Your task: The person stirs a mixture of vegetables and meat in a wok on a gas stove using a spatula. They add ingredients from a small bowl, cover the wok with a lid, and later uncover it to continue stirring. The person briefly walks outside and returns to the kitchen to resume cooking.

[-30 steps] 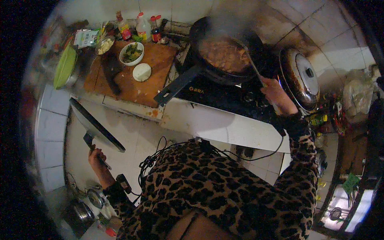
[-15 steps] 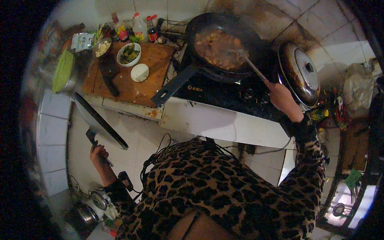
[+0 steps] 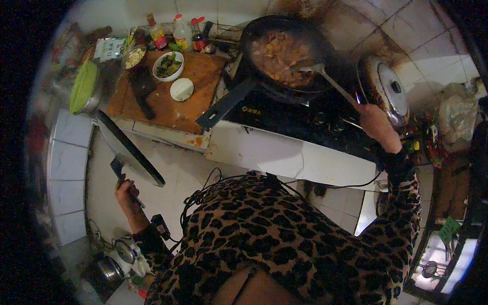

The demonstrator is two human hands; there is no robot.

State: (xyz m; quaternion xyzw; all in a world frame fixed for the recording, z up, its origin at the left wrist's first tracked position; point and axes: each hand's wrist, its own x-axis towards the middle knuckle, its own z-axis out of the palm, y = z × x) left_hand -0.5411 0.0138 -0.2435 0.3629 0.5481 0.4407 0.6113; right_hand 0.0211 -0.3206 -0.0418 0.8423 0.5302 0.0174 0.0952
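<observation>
A dark wok [image 3: 249, 48] full of browned chunks of food [image 3: 282, 57] sits on the black stove at the back. My right hand [image 3: 377, 126] is closed around the handle of a metal spatula [image 3: 339, 89], whose blade rests among the food on the wok's right side. Away to the left, my left hand [image 3: 126, 191] grips the dark handle of a pan lid [image 3: 133, 152]. The lid is tilted on edge, its black rim facing the counter, apart from the wok.
On a wooden cutting board [image 3: 203, 66] lie a cleaver [image 3: 144, 105], a white bowl of greens [image 3: 168, 66] and a round white item [image 3: 182, 89]. Sauce bottles [image 3: 181, 33] line the wall. Another metal lid [image 3: 382, 86] leans right of the stove [image 3: 284, 113].
The spatula's handle and my right hand have shifted right and toward me, its blade still in the food. My left hand holds the lid almost unchanged. The whole view has shifted slightly.
</observation>
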